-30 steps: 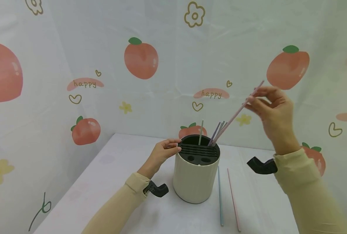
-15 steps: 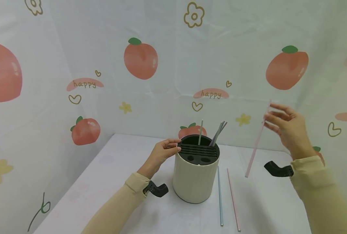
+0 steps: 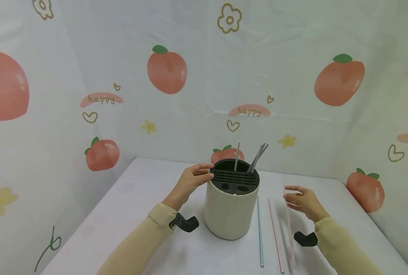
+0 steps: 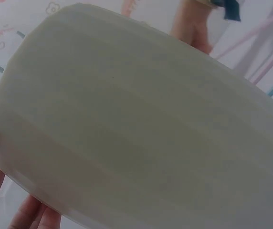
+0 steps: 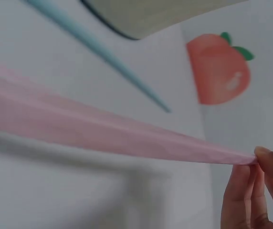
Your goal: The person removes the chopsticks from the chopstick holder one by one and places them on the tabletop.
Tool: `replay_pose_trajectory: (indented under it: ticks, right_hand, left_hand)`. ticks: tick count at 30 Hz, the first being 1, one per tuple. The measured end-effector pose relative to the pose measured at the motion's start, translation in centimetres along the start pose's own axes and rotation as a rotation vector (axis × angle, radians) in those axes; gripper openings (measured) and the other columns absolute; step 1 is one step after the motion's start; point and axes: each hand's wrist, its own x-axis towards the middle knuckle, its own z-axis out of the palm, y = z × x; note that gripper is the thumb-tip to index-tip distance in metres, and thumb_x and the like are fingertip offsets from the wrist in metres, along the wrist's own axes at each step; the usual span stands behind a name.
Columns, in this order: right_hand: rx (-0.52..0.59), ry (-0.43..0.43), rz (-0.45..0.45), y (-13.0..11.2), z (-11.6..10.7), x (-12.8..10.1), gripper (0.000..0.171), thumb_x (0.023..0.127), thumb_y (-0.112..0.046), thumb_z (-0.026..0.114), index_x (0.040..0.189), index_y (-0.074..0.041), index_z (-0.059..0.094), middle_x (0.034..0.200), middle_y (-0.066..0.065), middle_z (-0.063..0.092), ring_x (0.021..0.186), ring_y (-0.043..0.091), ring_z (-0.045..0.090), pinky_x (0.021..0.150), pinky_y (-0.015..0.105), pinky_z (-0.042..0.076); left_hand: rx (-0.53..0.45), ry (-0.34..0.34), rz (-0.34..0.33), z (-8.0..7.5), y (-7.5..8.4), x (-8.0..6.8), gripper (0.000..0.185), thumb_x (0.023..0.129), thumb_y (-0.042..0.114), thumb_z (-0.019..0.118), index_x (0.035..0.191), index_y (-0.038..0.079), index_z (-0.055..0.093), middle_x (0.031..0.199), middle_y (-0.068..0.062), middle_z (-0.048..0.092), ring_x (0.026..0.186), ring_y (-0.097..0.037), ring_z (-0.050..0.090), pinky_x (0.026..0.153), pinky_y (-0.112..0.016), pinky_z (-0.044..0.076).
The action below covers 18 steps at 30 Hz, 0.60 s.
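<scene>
My left hand (image 3: 189, 186) rests its thumb and fingertips on the left rim of a cream utensil holder (image 3: 228, 215) with a black slotted top. Only the holder's side (image 4: 136, 124) and a few fingertips (image 4: 29, 212) show in the left wrist view. To the right of it, my right hand (image 3: 305, 201) pinches a pale pink chopstick (image 3: 288, 229) by its far end, thumb against fingers. In the right wrist view, this chopstick (image 5: 103, 129) slants across toward the fingertips. Its near end is low over the table, and contact there is unclear.
A blue chopstick (image 3: 260, 236) and another pink chopstick (image 3: 275, 236) lie lengthwise on the white table (image 3: 121, 229), right of the holder. Several greyish and pale sticks (image 3: 258, 158) stand in the holder's back compartment. A fruit-printed cloth (image 3: 190, 126) hangs behind.
My right hand has drawn the pink chopstick out of the holder, moved it right, then lowered it beside the two chopsticks on the table. My left hand has stayed at the rim.
</scene>
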Motion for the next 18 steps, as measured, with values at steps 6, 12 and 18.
replay_pose_trajectory:
  ticks: [6,12,18]
  right_hand:
    - [-0.067,0.031,0.103,2.5,1.3,0.3,0.053,0.091,-0.002,0.064,0.134,0.018,0.04,0.09,0.002,0.07,0.078,0.011,0.067,0.072,0.027,0.059]
    - [-0.133,0.079,0.141,4.0,1.8,1.1,0.047,0.088,0.001,0.065,0.127,0.019,0.047,0.083,0.003,0.065,0.072,0.009,0.063,0.066,0.025,0.058]
    - [-0.234,0.094,0.139,4.5,2.5,1.4,0.043,0.087,0.0,0.067,0.122,0.02,0.051,0.084,0.007,0.066,0.07,0.01,0.062,0.064,0.025,0.058]
  left_hand:
    - [-0.002,0.006,0.003,0.0,-0.2,0.1,0.038,0.087,0.019,0.07,0.125,0.014,0.065,0.123,-0.012,0.058,0.117,-0.025,0.055,0.104,-0.044,0.045]
    - [-0.007,0.0,0.013,0.1,-0.2,0.1,0.038,0.088,0.018,0.069,0.125,0.011,0.064,0.122,-0.013,0.058,0.115,-0.025,0.056,0.104,-0.043,0.045]
    - [0.005,0.002,0.011,0.0,-0.1,0.0,0.038,0.087,0.019,0.069,0.124,0.012,0.065,0.123,-0.013,0.058,0.116,-0.026,0.055,0.104,-0.045,0.045]
